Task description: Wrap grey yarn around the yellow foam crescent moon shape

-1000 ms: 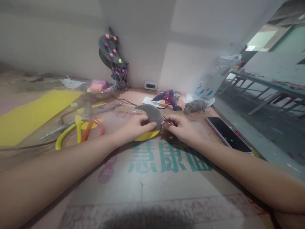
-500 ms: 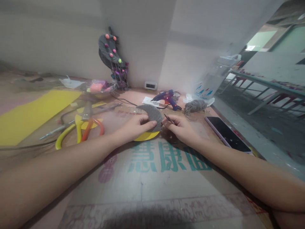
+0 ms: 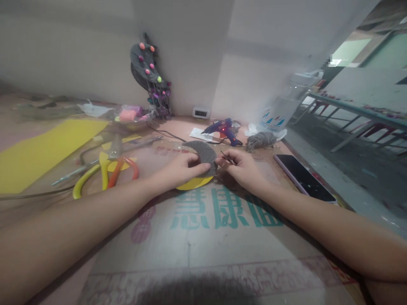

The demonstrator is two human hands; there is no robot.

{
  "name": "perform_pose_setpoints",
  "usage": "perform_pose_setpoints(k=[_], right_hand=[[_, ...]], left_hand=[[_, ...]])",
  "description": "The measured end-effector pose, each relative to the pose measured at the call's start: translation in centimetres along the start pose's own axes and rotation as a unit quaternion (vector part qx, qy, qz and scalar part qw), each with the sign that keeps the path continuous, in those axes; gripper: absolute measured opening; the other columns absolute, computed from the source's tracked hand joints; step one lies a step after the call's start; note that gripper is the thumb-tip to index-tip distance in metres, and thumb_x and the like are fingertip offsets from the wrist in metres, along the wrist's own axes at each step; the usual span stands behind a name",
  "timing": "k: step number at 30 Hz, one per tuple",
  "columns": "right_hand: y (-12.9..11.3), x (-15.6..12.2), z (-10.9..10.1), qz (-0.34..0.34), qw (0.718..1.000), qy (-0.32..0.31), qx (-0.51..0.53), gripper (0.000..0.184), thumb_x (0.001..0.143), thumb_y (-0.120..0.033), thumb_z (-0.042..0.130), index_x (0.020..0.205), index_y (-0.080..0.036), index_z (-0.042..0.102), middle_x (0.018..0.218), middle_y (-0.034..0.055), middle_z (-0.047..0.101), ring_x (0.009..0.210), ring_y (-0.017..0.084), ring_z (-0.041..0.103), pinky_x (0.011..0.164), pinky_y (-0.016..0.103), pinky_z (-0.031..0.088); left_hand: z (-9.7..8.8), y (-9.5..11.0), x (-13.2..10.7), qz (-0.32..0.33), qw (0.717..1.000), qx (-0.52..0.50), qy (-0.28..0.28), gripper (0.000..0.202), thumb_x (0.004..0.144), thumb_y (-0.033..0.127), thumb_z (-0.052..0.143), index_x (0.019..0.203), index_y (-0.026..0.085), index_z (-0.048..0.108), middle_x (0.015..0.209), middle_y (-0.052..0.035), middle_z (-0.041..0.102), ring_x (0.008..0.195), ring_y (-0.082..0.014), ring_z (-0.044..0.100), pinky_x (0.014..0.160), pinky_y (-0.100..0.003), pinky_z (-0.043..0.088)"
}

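Note:
My left hand (image 3: 181, 169) grips a crescent shape (image 3: 203, 153) that is wrapped in grey yarn along its upper part and shows bare yellow (image 3: 193, 183) at its lower end. The thumb lies across the grey part. My right hand (image 3: 243, 167) is closed in a pinch on a thin dark strand of yarn (image 3: 226, 157) that runs to the crescent's right edge. Both hands rest over a flattened cardboard sheet (image 3: 203, 237) with green printed characters.
A blue glue gun (image 3: 222, 130) and a grey yarn bundle (image 3: 260, 140) lie behind the hands. A phone (image 3: 302, 178) lies to the right. Yellow and orange handled scissors (image 3: 104, 171) and a yellow foam sheet (image 3: 41, 152) lie left. A finished grey crescent with beads (image 3: 148, 67) leans in the corner.
My right hand has shifted slightly up and away with the strand. The crescent has tilted a little in my left hand.

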State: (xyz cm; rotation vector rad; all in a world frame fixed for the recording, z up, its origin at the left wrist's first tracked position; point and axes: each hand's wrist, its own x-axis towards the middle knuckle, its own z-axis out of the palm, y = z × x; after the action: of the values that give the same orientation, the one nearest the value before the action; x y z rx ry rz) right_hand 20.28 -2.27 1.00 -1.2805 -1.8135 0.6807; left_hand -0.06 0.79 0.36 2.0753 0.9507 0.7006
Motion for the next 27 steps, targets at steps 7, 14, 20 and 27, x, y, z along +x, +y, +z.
perform_pose_setpoints(k=[7,14,20,27], right_hand=[[-0.75,-0.26,-0.14,-0.031,0.999,0.035,-0.007,0.022,0.08,-0.039,0.063,0.073,-0.019,0.061,0.064,-0.0017,0.052,0.06,0.012,0.043,0.057,0.025,0.036],[-0.81,-0.5,-0.22,0.0,0.999,-0.013,0.05,0.029,0.085,-0.047,0.058,0.083,-0.019,0.066,0.067,0.0001,0.055,0.061,0.014,0.048,0.056,0.026,0.04],[-0.26,-0.39,-0.03,0.015,0.996,-0.061,0.063,0.03,0.088,-0.034,0.054,0.113,-0.023,0.066,0.066,-0.0024,0.056,0.052,0.011,0.045,0.051,0.024,0.039],[0.03,-0.2,0.42,-0.049,0.994,-0.081,0.055,0.04,0.079,-0.025,0.062,0.119,-0.022,0.066,0.101,0.0045,0.071,0.084,0.018,0.063,0.074,0.031,0.05]], left_hand=[[0.16,-0.11,-0.11,0.008,0.999,-0.001,0.033,0.036,0.086,0.046,0.054,0.066,0.017,0.053,0.064,0.002,0.051,0.061,-0.0125,0.047,0.056,-0.026,0.034],[0.28,0.0,-0.51,0.064,0.994,-0.036,0.08,0.023,0.09,0.032,0.051,0.098,0.017,0.067,0.103,-0.007,0.071,0.099,-0.0225,0.063,0.09,-0.035,0.048],[0.4,0.16,-0.64,0.106,0.988,-0.056,0.095,0.022,0.093,0.026,0.045,0.1,0.02,0.065,0.111,-0.0078,0.068,0.107,-0.0222,0.06,0.097,-0.038,0.046],[0.54,0.06,-0.9,0.207,0.973,0.03,0.096,0.021,0.094,0.026,0.049,0.113,0.021,0.058,0.125,-0.0099,0.057,0.124,-0.022,0.05,0.109,-0.041,0.037]])
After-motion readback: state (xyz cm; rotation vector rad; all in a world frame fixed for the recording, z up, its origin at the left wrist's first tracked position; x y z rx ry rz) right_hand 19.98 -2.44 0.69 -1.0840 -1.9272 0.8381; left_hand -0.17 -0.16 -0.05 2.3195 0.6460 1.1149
